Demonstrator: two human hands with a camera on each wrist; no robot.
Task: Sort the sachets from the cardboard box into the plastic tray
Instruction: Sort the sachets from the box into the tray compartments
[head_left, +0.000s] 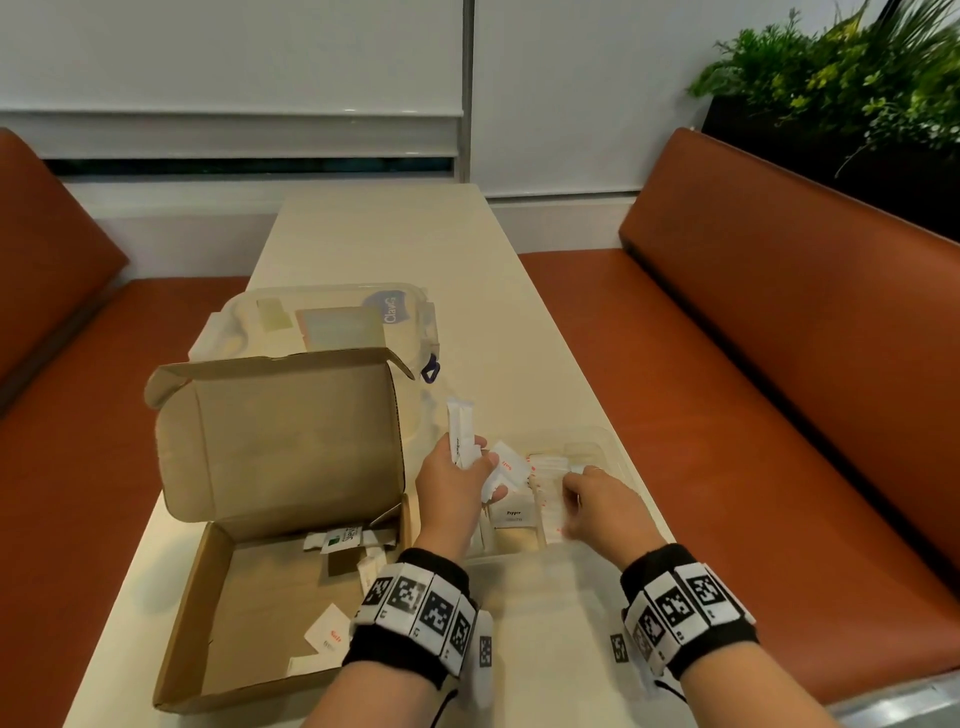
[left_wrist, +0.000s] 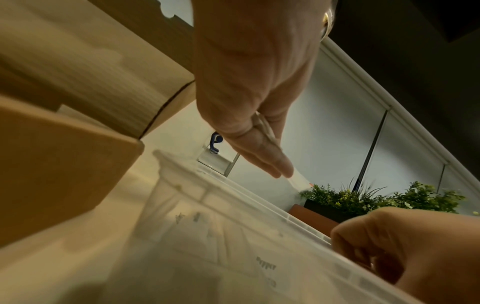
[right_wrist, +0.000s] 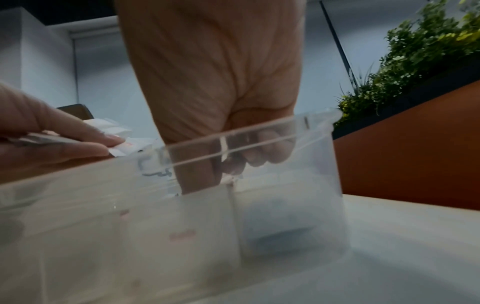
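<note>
The open cardboard box lies on the left of the table, with several white sachets loose inside and a salt sachet near its front. To its right is the clear plastic tray, which holds a pepper sachet and rows of white sachets. Above the tray's left end, my left hand grips a bundle: long stick sachets and salt sachets. My right hand reaches down into the tray, thumb and curled fingers pinching a white sachet there.
A clear lidded container stands behind the box's raised lid. Orange benches run along both long sides of the narrow table. Green plants fill the far right corner. The tray sits close to the table's right edge.
</note>
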